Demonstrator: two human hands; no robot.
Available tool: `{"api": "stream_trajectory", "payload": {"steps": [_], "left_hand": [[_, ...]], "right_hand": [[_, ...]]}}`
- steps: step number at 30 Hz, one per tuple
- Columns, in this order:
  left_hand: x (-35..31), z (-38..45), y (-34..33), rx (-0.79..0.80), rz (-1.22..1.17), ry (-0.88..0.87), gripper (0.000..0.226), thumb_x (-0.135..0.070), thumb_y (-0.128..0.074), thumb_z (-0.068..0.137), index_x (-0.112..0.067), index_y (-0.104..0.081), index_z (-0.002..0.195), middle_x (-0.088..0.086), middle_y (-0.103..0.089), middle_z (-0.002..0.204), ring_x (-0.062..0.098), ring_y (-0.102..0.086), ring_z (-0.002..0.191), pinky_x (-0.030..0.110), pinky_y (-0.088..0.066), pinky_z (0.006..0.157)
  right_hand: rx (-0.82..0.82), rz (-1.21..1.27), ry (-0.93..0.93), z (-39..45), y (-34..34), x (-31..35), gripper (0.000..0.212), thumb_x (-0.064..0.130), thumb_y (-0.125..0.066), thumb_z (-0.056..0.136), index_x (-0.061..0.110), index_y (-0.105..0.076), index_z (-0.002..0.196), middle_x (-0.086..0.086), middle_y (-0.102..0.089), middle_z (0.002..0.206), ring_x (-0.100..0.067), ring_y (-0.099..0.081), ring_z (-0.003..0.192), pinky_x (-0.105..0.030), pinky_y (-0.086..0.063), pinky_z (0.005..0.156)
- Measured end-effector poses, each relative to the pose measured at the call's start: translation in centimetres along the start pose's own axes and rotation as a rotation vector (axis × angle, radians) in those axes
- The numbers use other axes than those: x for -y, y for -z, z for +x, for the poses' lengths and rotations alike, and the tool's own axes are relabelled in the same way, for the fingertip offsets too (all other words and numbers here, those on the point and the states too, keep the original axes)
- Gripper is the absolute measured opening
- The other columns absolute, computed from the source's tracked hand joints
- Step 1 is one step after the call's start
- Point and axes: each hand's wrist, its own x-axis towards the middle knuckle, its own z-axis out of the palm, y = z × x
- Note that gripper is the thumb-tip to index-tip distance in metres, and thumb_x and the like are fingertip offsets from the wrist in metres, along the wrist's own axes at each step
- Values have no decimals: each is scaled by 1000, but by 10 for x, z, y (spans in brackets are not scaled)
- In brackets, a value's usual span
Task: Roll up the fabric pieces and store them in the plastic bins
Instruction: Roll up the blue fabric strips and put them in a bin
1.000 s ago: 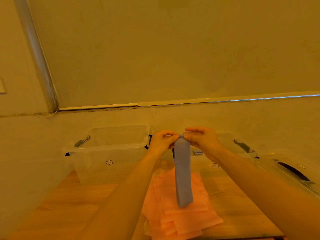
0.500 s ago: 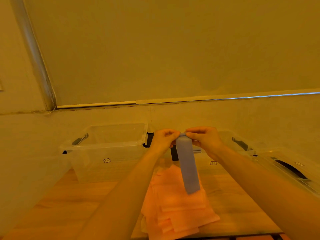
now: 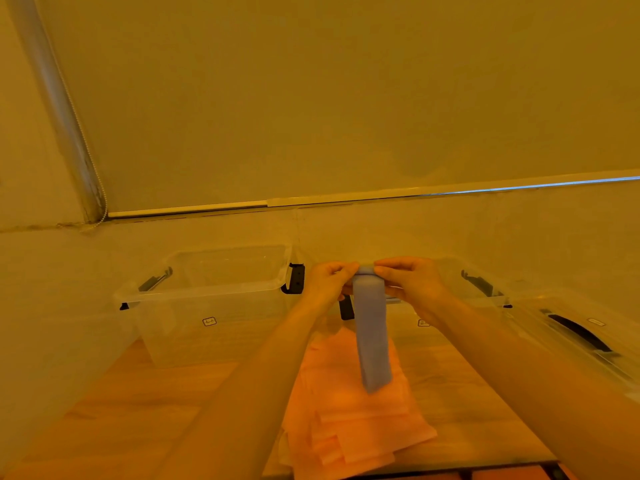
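A blue-grey fabric strip [image 3: 372, 334] hangs in the air above the table, its top end wound into a small roll. My left hand [image 3: 327, 284] pinches the roll's left side and my right hand [image 3: 410, 284] pinches its right side. Below the strip lies a stack of pink fabric pieces [image 3: 349, 410] on the wooden table [image 3: 166, 403]. A clear plastic bin [image 3: 214, 306] with black latches stands at the back left. A second clear bin [image 3: 481, 299] stands behind my right hand, partly hidden.
A clear bin lid with a black handle [image 3: 581, 337] lies at the right edge. The wall rises close behind the bins, and a window blind with a bead chain [image 3: 86, 161] hangs above. The table's near edge runs along the bottom of the view.
The hanging part of the blue-grey strip has grown shorter and swung slightly right as the roll at its top thickened. Both hands stay at the roll's ends.
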Motion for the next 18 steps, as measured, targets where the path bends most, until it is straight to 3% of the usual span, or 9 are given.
{"api": "stream_trajectory", "payload": {"steps": [5,8,12,15,18], "left_hand": [[-1,1,-1,7,-1,-38,19,-20,-58,94,-8,-68,105,3,-64,90,6,-59,69,10,-45,51],[-3,1,-3,1,-23,-58,18,-17,-59,93,-9,-68,107,-2,-63,90,6,-59,74,6,-45,51],[-2,1,-3,26,-34,-58,17,-15,-61,92,-11,-68,107,8,-66,101,15,-61,86,14,-49,60],[0,-2,-5,43,-96,0,15,-19,-60,93,-15,-66,106,8,-66,98,13,-62,79,18,-49,58],[1,-5,-6,72,-131,65,20,-26,-55,96,-12,-65,105,3,-67,85,11,-62,69,19,-46,57]], "right_hand": [[9,-43,26,1,5,-1,25,-2,-68,81,0,-65,105,-11,-69,91,-19,-67,83,-23,-58,66],[-12,-27,-13,2,5,-3,21,9,-68,85,5,-65,105,-11,-69,95,-20,-68,85,-26,-58,68],[-32,-106,-65,1,6,-4,10,15,-65,89,8,-69,96,-9,-70,87,-18,-69,76,-27,-58,66],[-37,-96,-39,1,7,-3,3,10,-66,87,11,-68,89,-5,-69,83,-14,-67,73,-21,-57,58],[-24,-71,-9,0,8,-3,8,5,-67,85,8,-69,92,-3,-69,81,-12,-67,73,-20,-57,59]]}}
